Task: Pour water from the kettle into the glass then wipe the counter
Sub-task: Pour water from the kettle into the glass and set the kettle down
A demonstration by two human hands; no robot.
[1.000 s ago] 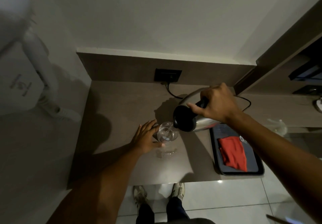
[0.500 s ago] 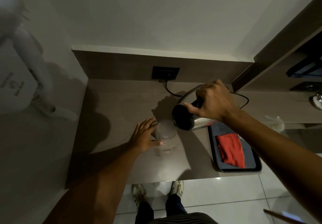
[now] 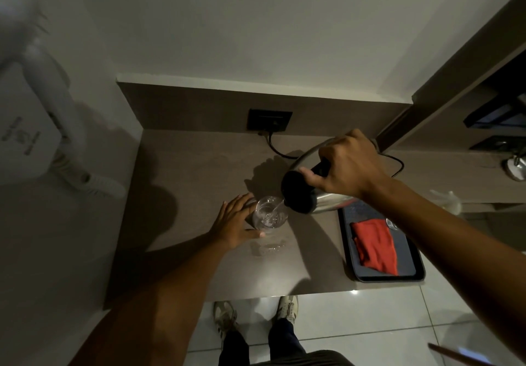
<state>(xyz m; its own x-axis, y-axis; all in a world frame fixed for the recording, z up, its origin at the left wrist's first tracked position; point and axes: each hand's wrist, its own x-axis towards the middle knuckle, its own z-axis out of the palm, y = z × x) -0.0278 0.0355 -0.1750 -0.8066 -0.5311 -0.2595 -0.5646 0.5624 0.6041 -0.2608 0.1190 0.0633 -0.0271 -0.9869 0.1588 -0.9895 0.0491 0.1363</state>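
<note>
A steel kettle (image 3: 327,202) with a black lid is tipped to the left, and my right hand (image 3: 345,163) grips its black handle. A thin stream of water falls from its spout into a clear glass (image 3: 269,215) standing on the brown counter (image 3: 193,172). My left hand (image 3: 237,222) rests against the left side of the glass, fingers spread around it. A folded red cloth (image 3: 374,247) lies on a dark tray (image 3: 381,277) at the counter's right end.
A black wall socket (image 3: 269,120) with a cord (image 3: 280,153) running right sits on the backsplash behind the kettle. A small wet patch (image 3: 267,249) shines in front of the glass. A second glass (image 3: 392,224) peeks out on the tray. Cabinets stand at the right.
The kettle has tipped further and water now streams into the glass. Both hands stay where they were.
</note>
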